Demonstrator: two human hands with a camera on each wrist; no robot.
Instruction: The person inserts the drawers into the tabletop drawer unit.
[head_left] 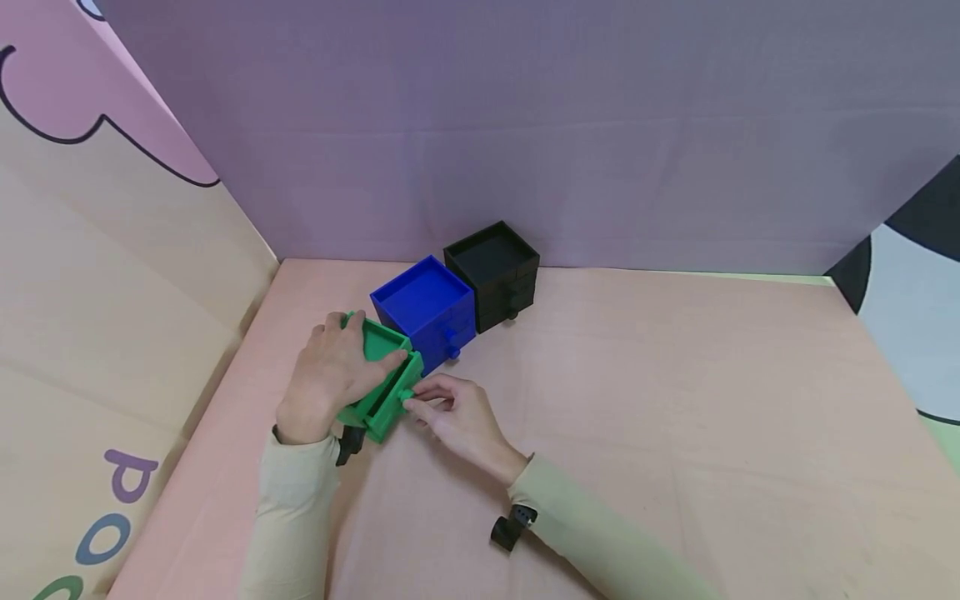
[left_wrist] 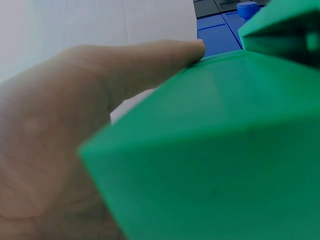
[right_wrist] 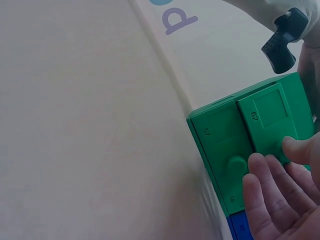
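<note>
A small green drawer box [head_left: 381, 340] stands at the front of a row on the table. My left hand [head_left: 326, 371] grips its top, fingers over the far side and thumb on the near edge. The upper drawer [right_wrist: 270, 117] sticks partly out, leaving a dark gap behind its front. At that drawer's knob [head_left: 406, 395], my right hand [head_left: 467, 422] pinches with thumb and fingers; the fingers mostly cover the knob in the right wrist view. The lower drawer [right_wrist: 217, 145] looks flush, its round knob free.
A blue drawer box [head_left: 423, 296] stands against the green one, with a black drawer box [head_left: 491, 258] behind it by the grey-purple back wall [head_left: 600, 167]. A pale printed panel [head_left: 112, 317] borders the left. Pink cloth covers the table [head_left: 675, 417].
</note>
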